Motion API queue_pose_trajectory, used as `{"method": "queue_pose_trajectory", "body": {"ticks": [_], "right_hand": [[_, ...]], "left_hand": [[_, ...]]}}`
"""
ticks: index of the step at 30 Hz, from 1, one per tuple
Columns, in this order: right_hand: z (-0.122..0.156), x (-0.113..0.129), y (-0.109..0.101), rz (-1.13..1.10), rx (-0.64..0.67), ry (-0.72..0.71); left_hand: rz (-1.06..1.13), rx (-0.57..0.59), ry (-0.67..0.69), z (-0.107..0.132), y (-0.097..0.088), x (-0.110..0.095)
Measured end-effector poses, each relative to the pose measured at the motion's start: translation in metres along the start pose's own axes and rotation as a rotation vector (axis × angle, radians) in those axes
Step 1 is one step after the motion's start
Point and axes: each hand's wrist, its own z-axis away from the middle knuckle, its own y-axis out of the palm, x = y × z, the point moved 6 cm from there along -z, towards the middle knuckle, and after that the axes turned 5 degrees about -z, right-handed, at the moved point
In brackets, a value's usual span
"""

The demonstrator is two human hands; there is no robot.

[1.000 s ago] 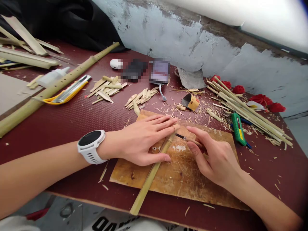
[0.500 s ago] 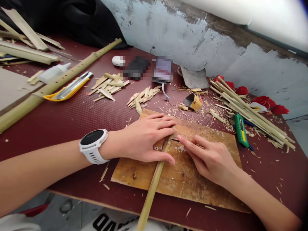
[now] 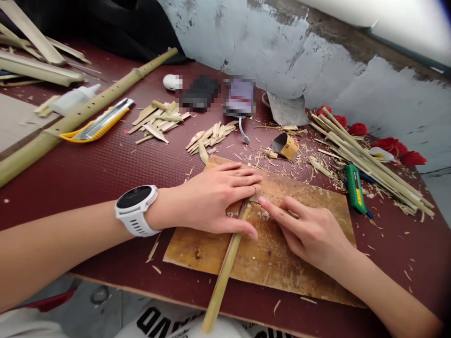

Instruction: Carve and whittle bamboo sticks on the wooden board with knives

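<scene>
Shavings (image 3: 282, 164) and cut slivers (image 3: 211, 138) lie about the board (image 3: 310, 277), while the bamboo strip (image 3: 225, 270) appears worked only at its top end. It is pressed flat under the spread left hand (image 3: 211, 199); a thin blade (image 3: 255, 202) is pinched in the right hand (image 3: 310, 232) there. The strip's lower end overhangs the near edge of the table (image 3: 105, 164), where bare room is seen left of the board.

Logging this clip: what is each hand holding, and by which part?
The left hand presses the bamboo strip onto the board at its far end. Whether the right hand grips anything is hidden.
</scene>
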Motion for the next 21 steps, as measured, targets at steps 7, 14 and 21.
{"method": "queue_pose_trajectory", "body": {"ticks": [7,14,21], "right_hand": [[0.0016,0.0005,0.0012,-0.020,0.033,0.000],[0.0072,-0.0005,0.0024,0.006,0.036,0.010],[0.0074,-0.0063,0.0053,-0.129,-0.006,0.085]], "left_hand": [[-0.025,0.032,0.016,-0.0005,0.0018,0.0007],[-0.035,0.054,0.026,-0.0006,0.0019,0.0014],[-0.045,0.043,0.044,-0.0011,0.0008,-0.0002]]}}
